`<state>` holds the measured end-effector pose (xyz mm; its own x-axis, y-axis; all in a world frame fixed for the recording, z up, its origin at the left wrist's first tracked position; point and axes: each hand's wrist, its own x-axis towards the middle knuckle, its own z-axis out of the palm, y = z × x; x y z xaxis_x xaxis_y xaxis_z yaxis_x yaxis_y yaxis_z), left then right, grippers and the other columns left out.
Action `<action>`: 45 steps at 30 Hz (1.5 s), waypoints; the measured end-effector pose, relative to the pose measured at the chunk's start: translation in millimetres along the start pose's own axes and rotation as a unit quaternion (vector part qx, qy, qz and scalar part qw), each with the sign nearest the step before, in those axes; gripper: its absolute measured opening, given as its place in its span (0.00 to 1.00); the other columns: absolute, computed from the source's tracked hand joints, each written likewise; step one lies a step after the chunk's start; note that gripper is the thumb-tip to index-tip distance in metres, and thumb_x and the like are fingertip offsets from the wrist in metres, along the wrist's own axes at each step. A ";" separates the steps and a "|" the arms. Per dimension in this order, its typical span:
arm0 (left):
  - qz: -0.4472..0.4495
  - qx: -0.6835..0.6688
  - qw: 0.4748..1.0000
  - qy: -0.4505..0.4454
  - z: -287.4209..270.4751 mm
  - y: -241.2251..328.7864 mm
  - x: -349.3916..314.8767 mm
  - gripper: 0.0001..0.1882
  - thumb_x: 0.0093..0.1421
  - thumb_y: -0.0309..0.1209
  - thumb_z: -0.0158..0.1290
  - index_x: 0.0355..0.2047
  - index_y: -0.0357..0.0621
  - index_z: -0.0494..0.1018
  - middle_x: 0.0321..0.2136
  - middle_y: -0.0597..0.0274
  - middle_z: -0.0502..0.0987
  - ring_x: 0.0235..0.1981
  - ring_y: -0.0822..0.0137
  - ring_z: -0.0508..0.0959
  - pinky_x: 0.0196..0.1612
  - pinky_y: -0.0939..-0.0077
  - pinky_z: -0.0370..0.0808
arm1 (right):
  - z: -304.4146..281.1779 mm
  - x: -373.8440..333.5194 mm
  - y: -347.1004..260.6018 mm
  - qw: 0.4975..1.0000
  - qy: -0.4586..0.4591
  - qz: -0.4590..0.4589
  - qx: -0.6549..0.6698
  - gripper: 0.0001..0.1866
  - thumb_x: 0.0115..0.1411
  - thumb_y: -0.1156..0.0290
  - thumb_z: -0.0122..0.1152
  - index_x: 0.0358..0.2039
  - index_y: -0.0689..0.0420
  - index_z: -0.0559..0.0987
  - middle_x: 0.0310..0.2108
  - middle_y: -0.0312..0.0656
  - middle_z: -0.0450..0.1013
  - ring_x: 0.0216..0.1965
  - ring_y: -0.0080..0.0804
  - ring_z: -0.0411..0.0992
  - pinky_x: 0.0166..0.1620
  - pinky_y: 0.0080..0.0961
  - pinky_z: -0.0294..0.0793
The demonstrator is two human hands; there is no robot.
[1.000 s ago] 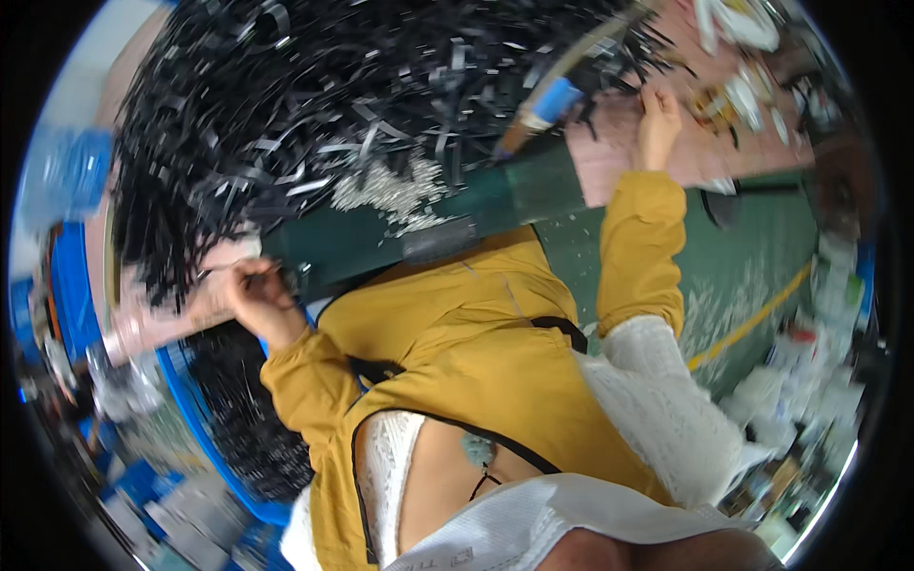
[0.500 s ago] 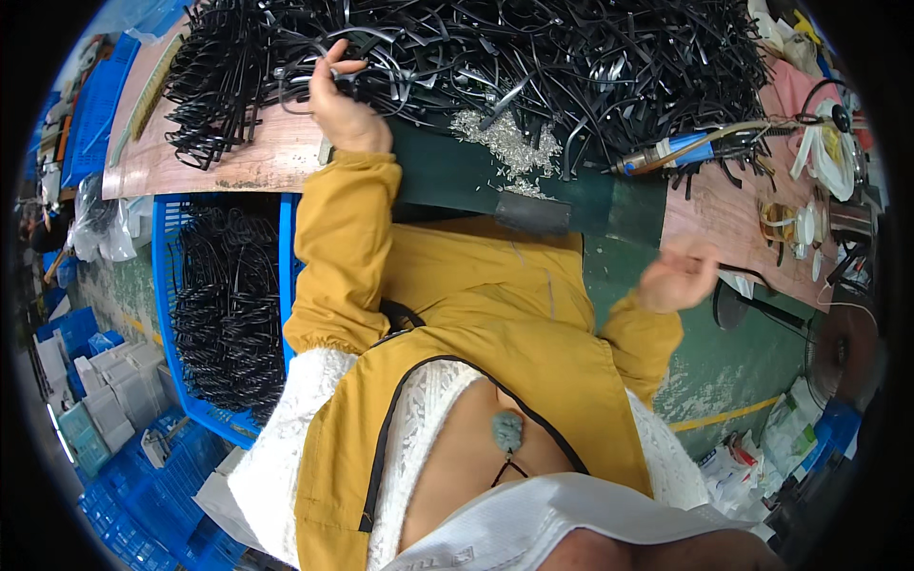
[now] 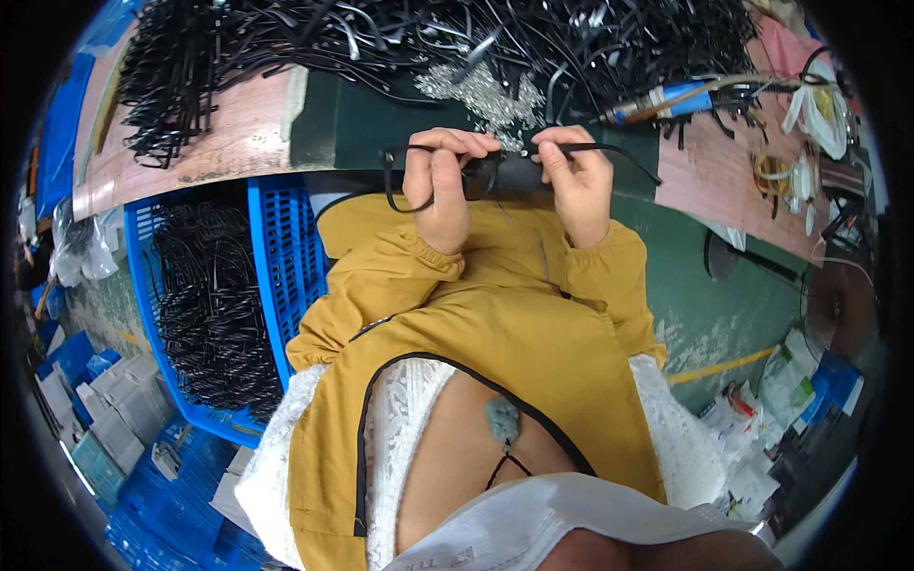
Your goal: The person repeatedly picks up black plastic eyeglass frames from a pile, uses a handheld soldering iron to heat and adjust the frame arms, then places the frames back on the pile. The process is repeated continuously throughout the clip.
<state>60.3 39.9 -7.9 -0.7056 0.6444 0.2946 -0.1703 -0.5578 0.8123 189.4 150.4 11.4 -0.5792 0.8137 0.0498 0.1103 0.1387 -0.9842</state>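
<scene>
A black eyeglass frame (image 3: 389,183) is pinched in my left hand (image 3: 440,195), held level in front of me at the table's near edge. The fingers of that hand cover part of its rims. My right hand (image 3: 581,190) grips a black temple arm (image 3: 628,158) between thumb and fingers. Its long end points out to the right, while its hinge end faces the end of the frame. Whether the two ends touch I cannot tell. Just beyond both hands lies a pile of tiny silvery metal pieces (image 3: 486,95) on a dark green mat (image 3: 371,124).
A large heap of black temple arms (image 3: 400,29) covers the far table. At right lies a blue powered screwdriver (image 3: 676,98) with its cord. On my left stands a blue basket (image 3: 269,285) holding black eyeglass frames (image 3: 205,305). Clear bags (image 3: 81,238) hang farther left.
My left hand has come back from the heap at the far left with the eyeglass frame. My right hand has moved inward and up from the right, now holding a temple arm beside it.
</scene>
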 end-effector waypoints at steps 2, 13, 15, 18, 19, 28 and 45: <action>0.017 0.054 0.998 -0.041 -11.4 -8.5 -10.4 0.06 0.73 0.22 0.43 0.48 0.37 0.62 0.43 0.50 0.74 0.49 0.55 0.79 0.59 0.59 0.76 | 4.4 -3.0 5.5 0.997 0.052 -0.016 0.051 0.05 0.67 0.78 0.61 0.41 0.65 0.82 0.36 0.38 0.76 0.29 0.19 0.74 0.33 0.15 0.71; -0.003 0.126 0.988 -0.087 -42.9 -8.8 -44.8 0.26 0.53 0.17 0.68 0.48 0.40 0.67 0.49 0.49 0.74 0.57 0.51 0.78 0.63 0.52 0.76 | 22.1 7.0 6.6 0.999 -0.017 0.039 0.034 0.05 0.66 0.77 0.65 0.40 0.65 0.83 0.28 0.34 0.77 0.22 0.12 0.69 0.24 0.11 0.65; -0.004 0.139 0.987 -0.076 -40.5 -11.1 -44.7 0.24 0.52 0.17 0.68 0.46 0.39 0.68 0.46 0.49 0.75 0.53 0.52 0.79 0.63 0.47 0.75 | 26.1 8.8 8.0 0.999 0.003 0.031 -0.008 0.04 0.65 0.78 0.65 0.38 0.65 0.83 0.28 0.35 0.78 0.22 0.14 0.69 0.25 0.13 0.67; 0.050 0.173 0.981 -0.075 -35.1 -12.6 -44.2 0.21 0.51 0.16 0.67 0.41 0.37 0.70 0.42 0.50 0.75 0.48 0.53 0.81 0.64 0.43 0.74 | 36.9 10.3 11.2 0.978 0.025 -0.133 -0.159 0.03 0.65 0.79 0.64 0.37 0.66 0.83 0.29 0.37 0.79 0.24 0.16 0.71 0.28 0.16 0.71; 0.059 0.173 0.980 -0.075 -33.9 -12.2 -43.7 0.21 0.51 0.16 0.67 0.42 0.37 0.70 0.42 0.50 0.75 0.48 0.53 0.81 0.64 0.43 0.74 | 39.0 10.5 11.4 0.978 0.026 -0.134 -0.156 0.03 0.65 0.79 0.64 0.37 0.66 0.83 0.29 0.38 0.80 0.26 0.18 0.73 0.30 0.18 0.73; 0.085 0.176 0.978 -0.075 -43.0 -17.8 -43.3 0.21 0.49 0.19 0.71 0.39 0.36 0.72 0.40 0.48 0.78 0.47 0.51 0.82 0.60 0.44 0.78 | 32.1 9.5 5.3 0.999 -0.014 0.005 -0.045 0.05 0.66 0.78 0.62 0.38 0.67 0.83 0.33 0.40 0.82 0.28 0.21 0.75 0.32 0.19 0.75; -0.243 -0.025 0.962 0.121 -61.5 52.1 23.4 0.15 0.74 0.32 0.43 0.50 0.31 0.69 0.30 0.52 0.79 0.32 0.55 0.85 0.36 0.72 0.85 | 98.8 158.0 -62.2 0.806 -0.021 -0.473 -0.355 0.06 0.63 0.74 0.60 0.40 0.57 0.77 0.35 0.39 0.72 0.36 0.32 0.74 0.34 0.30 0.75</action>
<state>-7.4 -6.2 10.4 -0.6721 0.6988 -0.2447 -0.5498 -0.2496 0.7971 11.3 214.6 63.6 -0.7007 0.1355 0.7005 0.0286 0.9864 -0.1621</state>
